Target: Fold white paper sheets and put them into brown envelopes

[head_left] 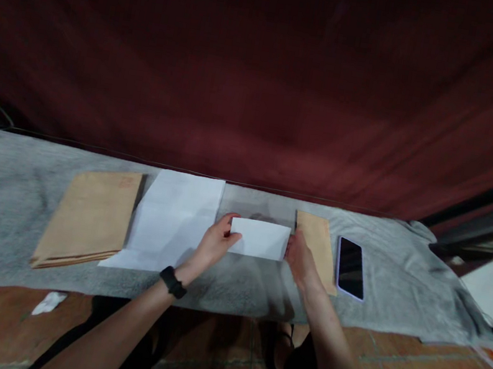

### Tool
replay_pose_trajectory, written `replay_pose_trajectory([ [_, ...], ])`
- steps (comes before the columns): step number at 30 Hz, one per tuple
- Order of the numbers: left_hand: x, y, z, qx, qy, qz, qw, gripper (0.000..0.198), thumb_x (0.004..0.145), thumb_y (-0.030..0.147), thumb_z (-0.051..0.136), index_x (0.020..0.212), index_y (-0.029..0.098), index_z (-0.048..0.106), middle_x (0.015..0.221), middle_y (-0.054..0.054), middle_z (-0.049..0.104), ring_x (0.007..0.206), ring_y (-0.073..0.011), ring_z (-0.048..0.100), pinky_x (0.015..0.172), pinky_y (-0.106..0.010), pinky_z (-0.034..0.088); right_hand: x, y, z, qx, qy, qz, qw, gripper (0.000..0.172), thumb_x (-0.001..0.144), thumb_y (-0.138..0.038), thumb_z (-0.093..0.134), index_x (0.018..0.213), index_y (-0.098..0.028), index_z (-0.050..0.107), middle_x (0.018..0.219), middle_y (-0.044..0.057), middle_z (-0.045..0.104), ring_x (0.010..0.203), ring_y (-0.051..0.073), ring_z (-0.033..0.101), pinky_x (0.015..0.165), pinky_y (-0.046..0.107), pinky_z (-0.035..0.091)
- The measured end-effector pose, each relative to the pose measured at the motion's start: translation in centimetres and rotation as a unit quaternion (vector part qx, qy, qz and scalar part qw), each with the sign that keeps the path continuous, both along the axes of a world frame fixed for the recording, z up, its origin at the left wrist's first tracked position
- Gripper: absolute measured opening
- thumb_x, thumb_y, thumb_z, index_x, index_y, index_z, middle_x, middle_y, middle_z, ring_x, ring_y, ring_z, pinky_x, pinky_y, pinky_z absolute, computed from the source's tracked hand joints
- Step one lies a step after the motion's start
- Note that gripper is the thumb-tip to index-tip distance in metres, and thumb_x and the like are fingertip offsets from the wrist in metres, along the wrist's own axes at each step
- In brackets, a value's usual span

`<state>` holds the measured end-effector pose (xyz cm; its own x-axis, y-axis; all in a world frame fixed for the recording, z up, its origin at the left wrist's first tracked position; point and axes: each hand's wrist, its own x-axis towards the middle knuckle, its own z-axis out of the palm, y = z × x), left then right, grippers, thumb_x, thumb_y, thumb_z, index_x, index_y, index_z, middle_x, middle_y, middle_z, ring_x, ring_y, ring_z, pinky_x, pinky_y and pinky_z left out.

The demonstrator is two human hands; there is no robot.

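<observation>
The left hand's grip (219,235) is closed on the left end of a folded-looking white paper (260,239), thumb in front; the right hand (297,257) meets its right end, though whether it pinches cannot be told. The paper is at the centre of the frame, over the tabletop (234,283). The step in hand seems to be folding or squaring it, calling for aligned edges. White sheets (178,214) and a brown stack (95,213) lie left, a brown envelope (316,240) and phone (351,268) right.

From my remote seat I see grey cloth (405,280) bearing a brown paper stack (90,212), white sheets (177,217), narrow brown paper (318,242) and a phone (351,268)
</observation>
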<state>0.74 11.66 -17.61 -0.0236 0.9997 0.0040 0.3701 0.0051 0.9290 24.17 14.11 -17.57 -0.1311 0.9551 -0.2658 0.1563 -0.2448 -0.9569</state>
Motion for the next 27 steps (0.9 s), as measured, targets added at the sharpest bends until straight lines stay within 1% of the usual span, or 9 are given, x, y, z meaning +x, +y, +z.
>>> replay_pose_trajectory([
  [3, -0.9, 0.0, 0.4, -0.026, -0.062, -0.109, 0.992, 0.019, 0.079, 0.023, 0.060, 0.094, 0.015, 0.069, 0.089, -0.004, 0.073, 0.084, -0.0188, 0.067, 0.078, -0.029, 0.052, 1.1, 0.0, 1.0, -0.088, 0.163, 0.048, 0.981, 0.078, 0.091, -0.076, 0.023, 0.089, -0.015, 0.071, 0.085, 0.014, 0.074, 0.080, 0.024, 0.070, 0.073, 0.035, 0.054],
  [6, -1.8, -0.5, 0.7, -0.046, -0.034, -0.210, 0.976, 0.012, 0.074, 0.017, 0.062, 0.082, 0.016, 0.071, 0.088, -0.003, 0.074, 0.085, -0.0178, 0.067, 0.081, -0.028, 0.051, 1.2, -0.4, 1.2, -0.073, 0.149, 0.125, 0.978, 0.055, 0.089, -0.065, 0.049, 0.095, -0.015, 0.073, 0.102, 0.014, 0.075, 0.086, 0.023, 0.071, 0.083, 0.037, 0.054],
  [9, -2.3, -0.8, 0.5, -0.046, -0.003, -0.257, 0.965, 0.018, 0.070, 0.012, 0.062, 0.084, 0.016, 0.072, 0.091, -0.004, 0.075, 0.086, -0.0169, 0.067, 0.082, -0.027, 0.051, -0.2, -1.2, 0.3, 0.056, 0.047, 0.179, 0.981, 0.043, 0.089, -0.053, 0.059, 0.111, -0.019, 0.072, 0.122, 0.011, 0.070, 0.112, 0.024, 0.065, 0.102, 0.041, 0.047],
  [11, -2.4, -1.0, 0.1, -0.041, 0.025, -0.287, 0.957, 0.021, 0.070, 0.011, 0.062, 0.087, 0.017, 0.073, 0.091, -0.003, 0.076, 0.085, -0.0165, 0.067, 0.081, -0.026, 0.052, -1.5, -1.8, -0.7, 0.160, -0.043, 0.228, 0.960, 0.043, 0.096, -0.050, 0.049, 0.122, -0.021, 0.069, 0.137, 0.009, 0.061, 0.129, 0.023, 0.054, 0.113, 0.043, 0.038],
  [15, -2.3, -1.3, 0.0, -0.020, 0.084, -0.326, 0.941, 0.023, 0.070, 0.009, 0.060, 0.085, 0.018, 0.075, 0.088, -0.002, 0.077, 0.082, -0.0159, 0.067, 0.079, -0.023, 0.051, -3.6, -2.7, -2.4, 0.293, -0.292, 0.295, 0.861, 0.045, 0.104, -0.041, 0.033, 0.142, -0.026, 0.052, 0.156, 0.003, 0.038, 0.147, 0.022, 0.028, 0.123, 0.047, 0.016],
  [19, -2.0, -1.8, 0.6, -0.034, 0.092, -0.345, 0.933, 0.023, 0.072, 0.010, 0.059, 0.085, 0.018, 0.076, 0.088, -0.002, 0.077, 0.082, -0.0160, 0.068, 0.078, -0.023, 0.050, -4.0, -2.5, -3.3, 0.336, -0.431, 0.266, 0.794, 0.049, 0.104, -0.041, 0.033, 0.151, -0.028, 0.036, 0.162, 0.002, 0.025, 0.149, 0.022, 0.021, 0.123, 0.047, 0.015],
  [21, -1.9, -1.9, 0.9, -0.046, 0.081, -0.344, 0.934, 0.021, 0.074, 0.011, 0.059, 0.085, 0.018, 0.076, 0.088, -0.002, 0.077, 0.083, -0.0161, 0.068, 0.078, -0.023, 0.049, -4.0, -1.9, -3.5, 0.334, -0.451, 0.232, 0.794, 0.050, 0.104, -0.041, 0.034, 0.152, -0.025, 0.035, 0.162, 0.004, 0.025, 0.149, 0.022, 0.022, 0.123, 0.047, 0.017],
  [23, -1.8, -2.0, 1.2, -0.053, 0.067, -0.328, 0.941, 0.018, 0.076, 0.016, 0.060, 0.085, 0.018, 0.075, 0.088, -0.003, 0.076, 0.082, -0.0163, 0.066, 0.076, -0.023, 0.048, -3.7, -1.0, -3.6, 0.323, -0.435, 0.201, 0.817, 0.051, 0.103, -0.038, 0.036, 0.151, -0.021, 0.038, 0.160, 0.007, 0.028, 0.149, 0.023, 0.024, 0.122, 0.048, 0.018],
  [27, -1.8, -1.6, 1.2, -0.059, 0.064, -0.249, 0.964, 0.017, 0.081, 0.031, 0.062, 0.081, 0.016, 0.071, 0.069, 0.000, 0.067, 0.064, -0.0139, 0.058, 0.058, -0.021, 0.041, -2.4, 0.4, -3.0, 0.263, -0.280, 0.174, 0.907, 0.044, 0.098, -0.035, 0.042, 0.135, -0.019, 0.059, 0.146, 0.010, 0.052, 0.138, 0.023, 0.044, 0.118, 0.046, 0.029],
])
